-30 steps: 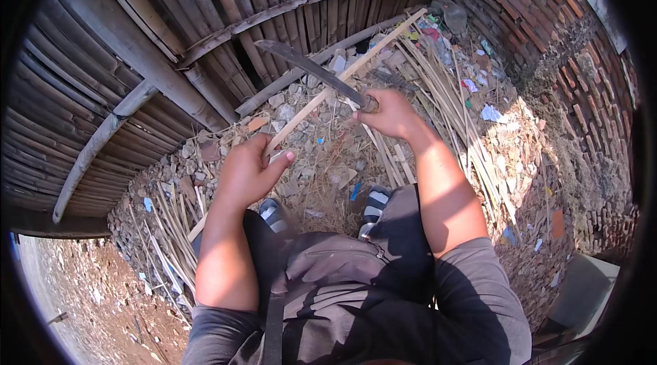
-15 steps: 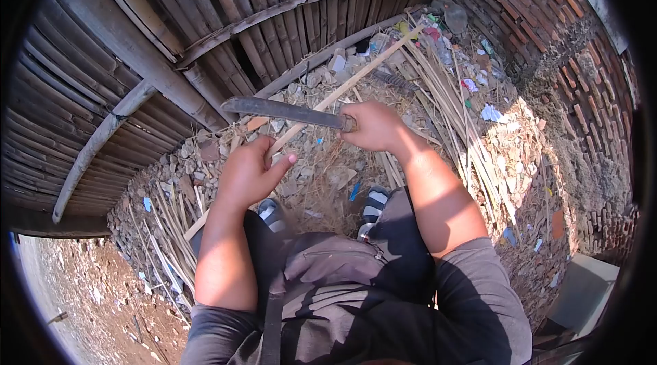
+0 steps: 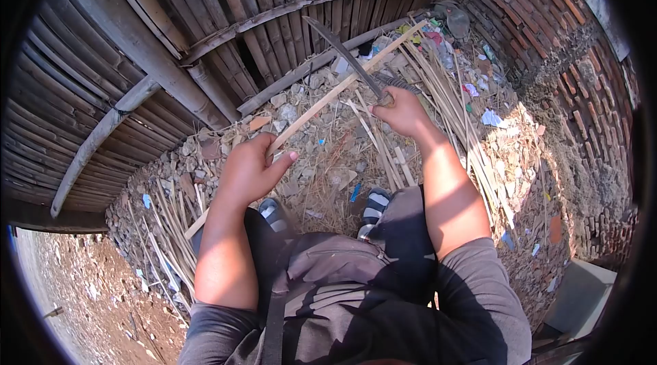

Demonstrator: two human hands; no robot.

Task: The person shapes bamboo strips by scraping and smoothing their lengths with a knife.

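Observation:
A long pale wooden strip (image 3: 319, 105) slants from lower left to upper right. Near its lower part, my left hand (image 3: 252, 170) is closed around it, with the thumb pointing right. My right hand (image 3: 402, 113) grips the handle of a machete (image 3: 345, 55), whose dark curved blade points to the upper left and crosses the strip. Whether the blade touches the strip I cannot tell. Many thin strips (image 3: 455, 118) lie in a pile to the right of my right hand, and shorter pieces (image 3: 404, 164) rest on the ground below it.
A bamboo wall (image 3: 226, 29) rises ahead and to the left, and a brick wall (image 3: 540, 29) stands at the right. Stones and litter cover the ground around my sandalled feet (image 3: 373, 209). More strips (image 3: 164, 235) lie at the left. A grey block (image 3: 582, 296) sits at the lower right.
Half a second ago the machete lay across the strip nearer my left hand. My right hand has since moved up and right, turning the blade upward. My left hand has stayed nearly still.

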